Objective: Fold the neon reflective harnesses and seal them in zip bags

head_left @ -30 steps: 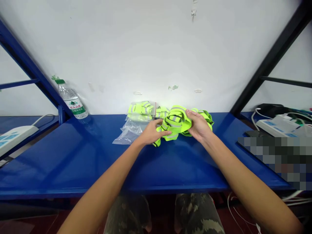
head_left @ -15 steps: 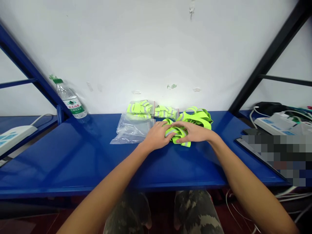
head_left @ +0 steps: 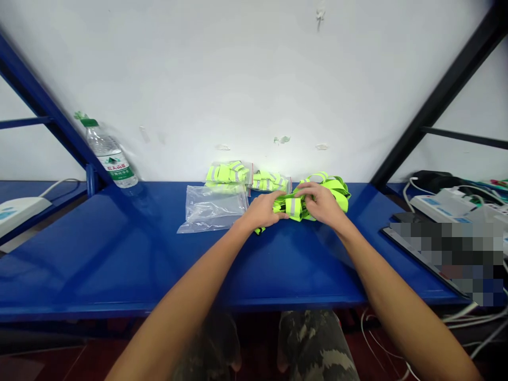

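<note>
L hand point(head_left: 262, 210) & R hand point(head_left: 322, 205) both closed on a loose bunch of neon yellow reflective straps point(head_left: 337, 190), fingers curled over it, bunch sitting on blue shelf point(head_left: 119, 254) at 12 o'clock from the body. Clear plastic bag point(head_left: 212, 210) lies just beside L hand at 11 o'clock, 2 bagged strap packs point(head_left: 227, 173) behind it. Water bottle point(head_left: 111, 156) at 11, power strip point(head_left: 440, 207) at 2.
</note>
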Motion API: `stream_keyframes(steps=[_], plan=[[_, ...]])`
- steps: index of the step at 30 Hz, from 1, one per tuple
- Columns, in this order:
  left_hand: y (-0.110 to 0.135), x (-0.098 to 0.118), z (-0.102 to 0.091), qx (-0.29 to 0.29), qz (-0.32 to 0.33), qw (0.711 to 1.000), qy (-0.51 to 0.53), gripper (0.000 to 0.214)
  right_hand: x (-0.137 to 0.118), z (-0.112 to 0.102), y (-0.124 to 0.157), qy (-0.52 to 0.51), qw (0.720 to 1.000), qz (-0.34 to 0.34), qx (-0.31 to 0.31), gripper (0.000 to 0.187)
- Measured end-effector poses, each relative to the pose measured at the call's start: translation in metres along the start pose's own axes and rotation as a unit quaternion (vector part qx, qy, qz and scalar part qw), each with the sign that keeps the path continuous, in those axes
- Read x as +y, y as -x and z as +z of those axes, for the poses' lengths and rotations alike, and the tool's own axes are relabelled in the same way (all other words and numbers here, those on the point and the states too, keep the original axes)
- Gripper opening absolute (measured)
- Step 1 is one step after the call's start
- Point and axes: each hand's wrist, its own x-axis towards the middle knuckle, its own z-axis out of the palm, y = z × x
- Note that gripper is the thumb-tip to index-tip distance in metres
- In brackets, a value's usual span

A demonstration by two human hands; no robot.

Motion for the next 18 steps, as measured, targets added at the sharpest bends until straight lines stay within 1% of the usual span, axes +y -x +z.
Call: stream_keyframes(steps=[1,2,3,5,6,7,8,10,12,15,17,18], plan=[[0.000,-0.001,0.000,0.015,-0.009,1.000,0.019,0.075,-0.006,0.000,0.001,0.025,0.999,-0.026,0.029,0.027],[-0.001,-0.002,0.000,0.028,-0.014,0.999,0.044,0.074,-0.012,0.001,0.002,0.041,0.997,-0.056,0.044,0.026],[-0.001,-0.004,-0.002,0.039,-0.015,0.997,0.073,0.073,-0.019,0.001,0.003,0.046,0.995,-0.087,0.033,0.026],[0.000,-0.006,-0.008,0.047,-0.013,0.990,0.134,0.072,-0.027,0.004,0.006,0.046,0.990,-0.130,-0.042,0.023],[0.000,-0.007,-0.011,0.045,-0.017,0.985,0.165,0.073,-0.029,0.005,0.007,0.047,0.986,-0.136,-0.079,0.020],[0.002,-0.006,-0.015,0.041,-0.030,0.980,0.193,0.075,-0.027,0.007,0.007,0.050,0.984,-0.133,-0.104,0.020],[0.003,-0.006,-0.018,0.040,-0.049,0.974,0.217,0.078,-0.024,0.008,0.007,0.052,0.984,-0.126,-0.113,0.021],[0.006,-0.003,-0.023,0.048,-0.094,0.961,0.256,0.080,-0.014,0.009,0.005,0.058,0.988,-0.108,-0.093,0.025],[0.007,0.000,-0.026,0.063,-0.126,0.949,0.282,0.074,-0.004,0.007,0.004,0.074,0.990,-0.098,-0.063,0.030],[0.006,0.000,-0.029,0.067,-0.136,0.933,0.328,0.067,0.003,0.002,0.002,0.122,0.987,-0.099,-0.041,0.042],[0.004,-0.003,-0.031,0.055,-0.135,0.915,0.377,0.068,0.001,-0.001,0.003,0.148,0.982,-0.106,-0.046,0.049],[0.004,-0.005,-0.031,0.055,-0.141,0.904,0.399,0.069,-0.001,-0.001,0.004,0.149,0.981,-0.108,-0.059,0.052]])
